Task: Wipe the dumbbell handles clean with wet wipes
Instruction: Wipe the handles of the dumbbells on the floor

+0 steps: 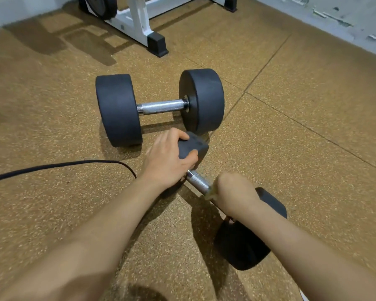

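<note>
A small dumbbell with hexagonal black heads lies diagonally on the floor, its chrome handle point(197, 181) showing between my hands. My left hand point(168, 159) grips its far head point(193, 146). My right hand point(234, 193) is curled around the near part of the handle, with a bit of yellowish wet wipe point(211, 194) sticking out from under the fingers. The near head point(243, 244) lies below my right wrist. A larger dumbbell point(161, 106) with round black heads and a chrome handle lies just beyond, touched by neither hand.
A black cable point(59, 165) curves across the speckled brown rubber floor at the left. A white metal rack point(139, 20) with black feet and a weight plate stands at the back. A pale wall runs along the upper right.
</note>
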`<state>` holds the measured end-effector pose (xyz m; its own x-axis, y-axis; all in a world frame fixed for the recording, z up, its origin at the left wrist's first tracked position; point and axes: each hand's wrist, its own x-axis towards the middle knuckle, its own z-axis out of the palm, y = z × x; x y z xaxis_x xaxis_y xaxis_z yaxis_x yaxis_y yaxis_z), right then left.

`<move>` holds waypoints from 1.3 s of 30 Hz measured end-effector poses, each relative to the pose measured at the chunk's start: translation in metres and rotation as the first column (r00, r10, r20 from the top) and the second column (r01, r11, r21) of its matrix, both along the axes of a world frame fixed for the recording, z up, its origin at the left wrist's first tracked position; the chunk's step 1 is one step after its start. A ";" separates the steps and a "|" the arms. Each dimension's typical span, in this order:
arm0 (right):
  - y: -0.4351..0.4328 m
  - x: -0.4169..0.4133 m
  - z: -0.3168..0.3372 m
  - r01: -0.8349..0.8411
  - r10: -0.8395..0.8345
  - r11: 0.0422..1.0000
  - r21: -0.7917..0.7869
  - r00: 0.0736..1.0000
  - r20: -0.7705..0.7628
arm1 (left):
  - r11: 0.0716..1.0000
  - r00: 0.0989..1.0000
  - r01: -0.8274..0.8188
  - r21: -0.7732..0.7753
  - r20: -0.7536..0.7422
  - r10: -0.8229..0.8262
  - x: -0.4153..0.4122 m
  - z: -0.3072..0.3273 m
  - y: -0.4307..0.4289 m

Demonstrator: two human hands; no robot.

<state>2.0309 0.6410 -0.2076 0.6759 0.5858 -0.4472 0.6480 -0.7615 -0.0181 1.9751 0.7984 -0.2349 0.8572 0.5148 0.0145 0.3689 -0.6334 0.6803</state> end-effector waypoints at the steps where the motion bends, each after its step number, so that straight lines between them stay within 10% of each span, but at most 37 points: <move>1: 0.010 -0.002 -0.006 0.008 -0.009 0.995 0.098 1.000 0.013 | 1.000 1.000 -0.015 0.008 -0.007 0.015 -0.004 -0.001 0.001; 9: -0.006 -0.015 -0.006 -0.085 0.090 0.987 -0.133 0.995 0.035 | 0.965 0.986 0.165 0.206 -0.018 -0.165 -0.018 -0.012 0.004; 13: 0.024 -0.014 -0.004 -0.047 0.036 0.987 0.157 0.997 0.068 | 0.941 0.993 0.118 0.316 -0.036 -0.112 -0.005 -0.018 0.001; 19: 0.009 -0.004 -0.003 -0.069 0.083 0.987 -0.143 0.992 0.094 | 0.977 0.924 0.208 0.053 0.318 -0.214 -0.004 0.014 0.013; 23: -0.001 0.011 -0.001 -0.010 0.023 0.997 -0.076 0.984 0.175 | 0.764 0.862 0.431 0.480 0.031 -0.506 -0.025 -0.031 0.023; 28: 0.022 0.002 -0.018 -0.054 0.027 0.992 0.114 0.974 0.223 | 0.784 0.879 0.320 0.532 0.140 -0.455 -0.001 -0.046 0.011; 35: -0.011 0.018 -0.009 -0.026 0.080 0.982 -0.189 0.955 0.286 | 0.744 0.879 0.456 0.489 -0.119 -0.461 0.062 -0.008 0.003; 39: -0.001 0.038 -0.015 -0.006 0.003 1.000 0.008 0.947 0.321 | 0.776 0.898 0.435 0.457 -0.155 -0.413 0.084 0.002 -0.002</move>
<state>2.0692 0.6401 -0.2223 0.7800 0.5921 -0.2024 0.6242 -0.7591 0.1849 2.0595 0.7964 -0.2329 0.9926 0.0388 0.1148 0.0090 -0.9684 0.2494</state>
